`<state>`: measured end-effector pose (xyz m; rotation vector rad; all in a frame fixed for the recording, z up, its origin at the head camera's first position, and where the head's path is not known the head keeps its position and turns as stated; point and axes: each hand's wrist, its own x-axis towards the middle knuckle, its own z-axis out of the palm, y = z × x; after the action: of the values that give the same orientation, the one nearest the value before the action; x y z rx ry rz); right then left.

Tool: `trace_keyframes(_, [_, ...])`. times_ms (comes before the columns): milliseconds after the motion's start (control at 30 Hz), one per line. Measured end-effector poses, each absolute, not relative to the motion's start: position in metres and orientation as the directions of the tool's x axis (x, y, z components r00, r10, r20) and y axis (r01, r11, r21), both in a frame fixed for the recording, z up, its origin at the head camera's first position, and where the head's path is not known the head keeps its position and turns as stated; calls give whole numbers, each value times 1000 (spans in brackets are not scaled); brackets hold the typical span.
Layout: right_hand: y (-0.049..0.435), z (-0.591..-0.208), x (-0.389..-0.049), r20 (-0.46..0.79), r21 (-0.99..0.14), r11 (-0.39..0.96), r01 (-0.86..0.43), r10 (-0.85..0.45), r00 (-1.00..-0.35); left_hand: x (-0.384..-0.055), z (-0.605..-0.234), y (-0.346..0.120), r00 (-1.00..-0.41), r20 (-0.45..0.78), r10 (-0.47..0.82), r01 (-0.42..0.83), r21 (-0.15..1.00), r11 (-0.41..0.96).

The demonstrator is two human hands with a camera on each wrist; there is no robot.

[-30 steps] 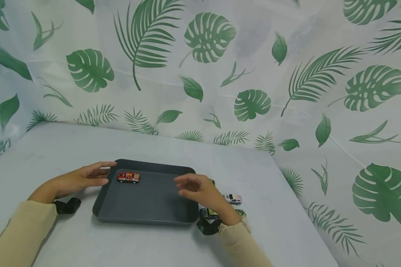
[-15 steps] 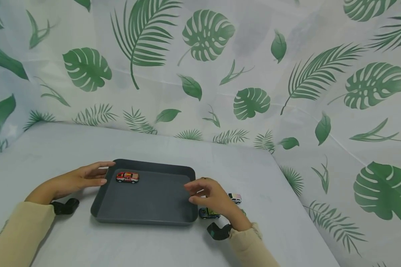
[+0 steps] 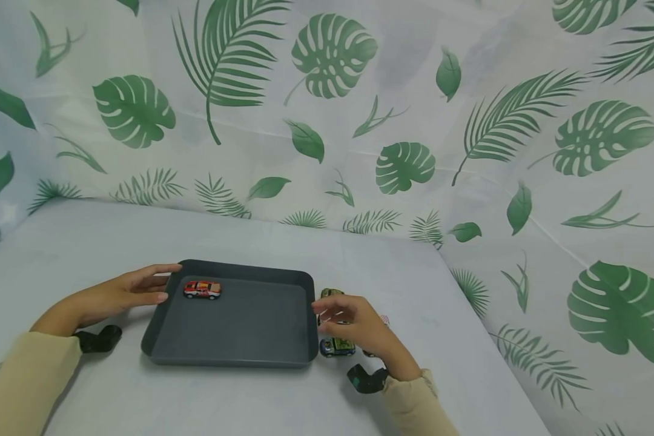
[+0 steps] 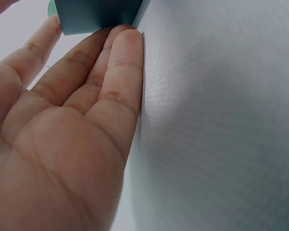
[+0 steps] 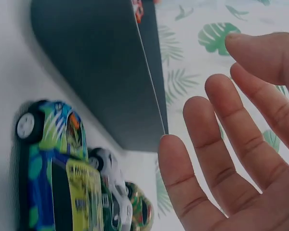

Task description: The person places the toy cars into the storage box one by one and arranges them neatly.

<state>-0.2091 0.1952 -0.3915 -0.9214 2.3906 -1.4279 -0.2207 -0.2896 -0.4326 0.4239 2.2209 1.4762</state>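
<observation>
A dark grey tray (image 3: 234,330) lies on the white-covered table with a red and white toy car (image 3: 202,290) in its far left part. My left hand (image 3: 111,298) is at the tray's left side, fingers extended against it; in the left wrist view the lower fingers rest on the cloth. Beside the right rim hovers my right hand (image 3: 360,324), loosely bent and holding nothing, above several toy cars. Among them is a blue and yellow-green toy car (image 5: 70,168), closest in the right wrist view. The hand partly hides the others in the head view.
A black and white toy car (image 5: 116,202) and a brownish-green toy car (image 3: 331,292) stand close together right of the tray. A black wrist camera (image 3: 367,379) sits under the right forearm. A leaf-printed cloth (image 3: 316,121) forms the wall behind the table.
My right hand has moved right, from over the tray to beside its right rim, above the toy cars. The left hand stays at the left side. The head view has shifted slightly.
</observation>
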Motion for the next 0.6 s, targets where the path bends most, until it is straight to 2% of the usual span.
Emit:
trace_keyframes(333, [213,-391,-211,138,-835,350,-424,-612,-778,-220,-433,-292,-861,-183,475,28,915,403])
trace_keyframes(600, [230,-381,-213,150,-836,366,-409,-565,-811,-221,-433,-291,-858,-198,474,5,919,394])
